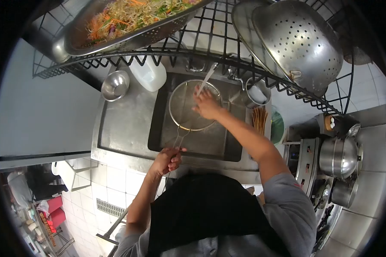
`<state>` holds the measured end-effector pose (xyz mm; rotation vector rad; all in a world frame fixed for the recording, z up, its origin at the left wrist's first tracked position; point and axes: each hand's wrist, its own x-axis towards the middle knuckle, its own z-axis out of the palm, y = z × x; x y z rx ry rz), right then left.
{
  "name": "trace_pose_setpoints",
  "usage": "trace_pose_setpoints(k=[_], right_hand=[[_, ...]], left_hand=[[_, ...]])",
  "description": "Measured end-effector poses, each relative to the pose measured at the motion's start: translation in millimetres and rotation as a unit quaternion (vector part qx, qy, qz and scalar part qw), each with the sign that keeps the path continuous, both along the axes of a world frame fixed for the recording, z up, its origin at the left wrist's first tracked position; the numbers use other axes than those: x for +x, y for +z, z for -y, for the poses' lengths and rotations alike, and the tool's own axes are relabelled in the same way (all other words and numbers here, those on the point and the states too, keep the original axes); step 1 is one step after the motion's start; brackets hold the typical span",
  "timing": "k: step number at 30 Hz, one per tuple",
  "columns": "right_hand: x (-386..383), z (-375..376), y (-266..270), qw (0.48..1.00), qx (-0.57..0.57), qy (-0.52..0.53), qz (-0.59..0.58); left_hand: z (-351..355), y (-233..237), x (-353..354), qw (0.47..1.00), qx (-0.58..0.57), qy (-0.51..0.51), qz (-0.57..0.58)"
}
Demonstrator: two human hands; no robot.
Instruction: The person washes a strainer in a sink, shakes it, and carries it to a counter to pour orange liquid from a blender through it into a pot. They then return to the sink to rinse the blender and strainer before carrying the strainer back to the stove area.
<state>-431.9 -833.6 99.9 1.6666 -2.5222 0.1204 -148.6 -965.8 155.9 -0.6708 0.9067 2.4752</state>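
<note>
My left hand (167, 161) is closed round the long wire handle of a round mesh strainer (185, 108), near the front edge of the sink. The strainer lies level over the sink basin (163, 135), its rim facing up. Over the right part of the mesh is my right hand (208, 105), fingers spread and holding nothing. A stream of water from the tap (215, 66) falls onto the mesh right at these fingers.
Above the sink hangs a black wire rack (206, 34) with a perforated tray of shredded vegetables (137, 19) and a metal colander (296, 38). A steel bowl (115, 85) and a white jug (149, 73) stand left; a metal pot (258, 92) and a stick bundle (259, 120) stand right.
</note>
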Motion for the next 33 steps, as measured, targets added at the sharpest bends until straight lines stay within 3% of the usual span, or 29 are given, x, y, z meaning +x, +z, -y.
trace_pose_setpoints(k=[1,2,4,5,7,8,10,11,13,14,16,17,18,19,20,21,22,23,24,26,27,28,29,30,31,32,33], right_hand=[[4.3,3.2,-2.1,0.986,0.09,0.032,0.135],[5.4,2.2,-3.6,0.986,0.091,0.035,0.135],[9.5,-0.2,0.4,0.941,0.011,0.145,0.305],[8.8,1.8,3.3,0.942,0.011,0.144,0.304],[5.1,3.3,4.2,0.992,-0.095,-0.001,0.08],[6.2,1.9,4.8,0.992,-0.095,-0.002,0.08],[0.9,0.2,4.2,0.967,-0.02,0.104,0.23],[-4.5,-0.8,4.0,0.968,-0.021,0.103,0.229],[-15.7,-6.3,-2.9,0.991,-0.111,0.036,0.068],[-15.7,-9.3,-7.9,0.991,-0.11,0.034,0.068],[-13.6,-11.4,-12.0,0.948,-0.1,0.141,0.267],[-17.4,-8.0,-12.4,0.949,-0.102,0.139,0.264],[-22.5,-2.8,-10.9,0.884,-0.161,0.004,0.438],[-27.8,1.9,-9.8,0.769,-0.211,-0.13,0.589],[-34.4,6.5,-8.8,0.769,-0.211,-0.13,0.589],[-38.2,13.0,-2.1,0.592,-0.326,-0.168,0.718],[-38.8,19.4,4.5,0.376,-0.42,-0.196,0.802],[-40.7,26.6,12.7,0.358,-0.413,-0.182,0.817],[-52.5,29.1,8.1,0.36,-0.414,-0.177,0.817],[-80.1,25.6,-13.0,0.171,-0.265,0.176,0.932],[-85.4,25.3,-8.4,0.18,-0.226,0.244,0.926],[-71.1,22.1,15.8,0.183,-0.225,0.246,0.925],[-45.0,14.7,60.5,0.431,-0.238,0.112,0.863],[-29.5,9.8,92.1,0.644,-0.233,-0.032,0.728],[-31.5,2.4,100.7,0.731,-0.209,-0.006,0.65],[-31.2,-3.0,107.5,0.733,-0.207,-0.002,0.648],[-29.7,-8.7,110.8,0.675,-0.259,-0.013,0.691]], left_hand=[[-1.4,-1.1,-0.5,1.0,0.011,0.015,-0.003],[-2.9,-2.4,0.7,0.999,0.022,0.031,-0.003],[-4.2,-4.6,4.3,0.999,0.016,0.037,-0.007],[-4.3,-5.3,3.3,0.999,0.009,0.037,-0.015],[-4.8,-2.5,-2.4,0.999,0.009,0.025,-0.022],[-4.3,-0.7,-3.0,1.0,0.006,0.015,-0.027],[-2.6,-4.3,-4.5,1.0,0.005,0.008,-0.021],[-2.8,-6.4,-5.0,1.0,0.008,0.002,-0.013],[-3.3,-0.4,-7.4,1.0,0.001,-0.005,-0.016],[-3.7,1.7,-7.8,1.0,-0.006,-0.009,-0.019],[-5.0,-4.7,-7.6,1.0,-0.007,-0.012,-0.004],[-4.5,-6.7,-10.1,1.0,-0.008,-0.012,0.01],[-4.2,-6.0,-13.0,1.0,-0.009,-0.014,0.007],[-4.5,-5.4,-14.9,0.999,-0.027,-0.022,0.002],[-4.8,-5.1,-15.3,0.999,-0.045,-0.03,-0.001],[-6.3,-4.3,-17.3,0.998,-0.046,-0.03,0.001],[-8.5,-2.5,-22.5,0.986,-0.155,-0.054,-0.04],[-8.4,-0.6,-30.4,0.958,-0.263,-0.078,-0.085],[-6.0,-10.5,-40.1,0.957,-0.267,-0.077,-0.087],[-1.6,-54.7,-57.4,0.846,-0.509,-0.096,-0.127],[3.1,-69.2,-61.3,0.845,-0.51,-0.095,-0.128],[10.5,-81.0,-66.5,0.868,-0.469,-0.088,-0.136],[17.3,-88.1,-73.2,0.888,-0.427,-0.081,-0.147],[22.1,-91.9,-80.2,0.887,-0.429,-0.079,-0.152],[26.7,-92.4,-84.6,0.875,-0.435,-0.134,-0.164],[30.1,-93.5,-86.7,0.861,-0.44,-0.186,-0.173],[27.3,-81.7,-85.9,0.862,-0.442,-0.181,-0.171]])
